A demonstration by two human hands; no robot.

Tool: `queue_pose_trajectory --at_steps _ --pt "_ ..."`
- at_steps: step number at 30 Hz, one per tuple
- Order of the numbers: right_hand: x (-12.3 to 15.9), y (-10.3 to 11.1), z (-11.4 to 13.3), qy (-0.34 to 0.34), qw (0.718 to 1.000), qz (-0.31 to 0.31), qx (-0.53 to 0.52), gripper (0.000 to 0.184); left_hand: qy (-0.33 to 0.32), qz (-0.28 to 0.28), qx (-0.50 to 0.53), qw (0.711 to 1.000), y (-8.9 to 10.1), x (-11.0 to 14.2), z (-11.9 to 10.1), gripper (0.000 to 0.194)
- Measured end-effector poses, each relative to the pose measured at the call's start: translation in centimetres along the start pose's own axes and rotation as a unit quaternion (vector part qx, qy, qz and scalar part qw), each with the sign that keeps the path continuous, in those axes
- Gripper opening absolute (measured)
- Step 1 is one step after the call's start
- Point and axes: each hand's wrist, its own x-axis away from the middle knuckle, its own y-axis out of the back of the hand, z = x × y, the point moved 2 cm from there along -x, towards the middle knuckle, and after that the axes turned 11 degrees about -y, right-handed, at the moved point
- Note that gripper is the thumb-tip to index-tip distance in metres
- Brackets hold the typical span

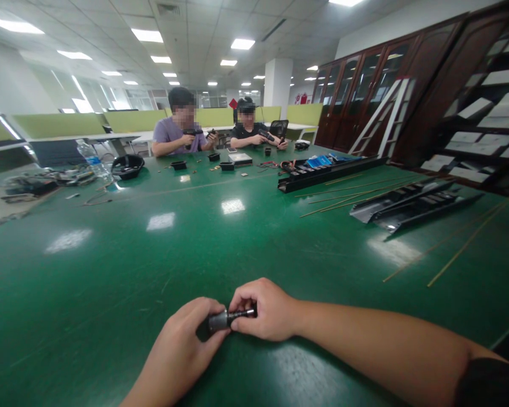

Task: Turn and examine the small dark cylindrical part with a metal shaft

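Near the front of the green table, my left hand (190, 333) grips the thick end of a dark metal cylinder with a thinner stepped shaft (220, 321). The part lies roughly level, its shaft pointing right. My right hand (265, 311) is closed around the shaft end, with thumb and fingers pinching it. Both hands nearly meet at the middle of the part. Fingers cover some of it, and I cannot make out its exact kind.
Black metal channels (424, 206) and thin brass-coloured rods (348, 198) lie to the right. Across the green table (123, 265) sit two people (180, 127) holding power drills, with small black trays (178, 165) before them. A water bottle (91, 155) and black bowl (127, 167) stand left.
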Motion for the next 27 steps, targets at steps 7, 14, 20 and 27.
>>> queue_pose_trajectory --at_steps 7,14,20,27 --pt "0.04 0.02 0.1 0.014 1.0 -0.005 0.008 0.015 -0.003 -0.005 -0.003 1.0 -0.02 0.04 0.08 0.015" --pt "-0.01 0.06 0.12 0.007 1.0 -0.002 0.003 0.014 0.032 -0.001 -0.013 0.999 -0.16 0.14 0.11 0.016" --pt "-0.02 0.07 -0.08 0.003 1.0 0.002 -0.007 0.014 0.043 -0.01 -0.012 0.999 0.04 0.16 0.04 0.016" --pt "0.01 0.15 0.11 0.0 1.0 0.002 -0.013 0.013 0.051 -0.013 -0.003 0.999 0.16 0.11 0.11 0.016"
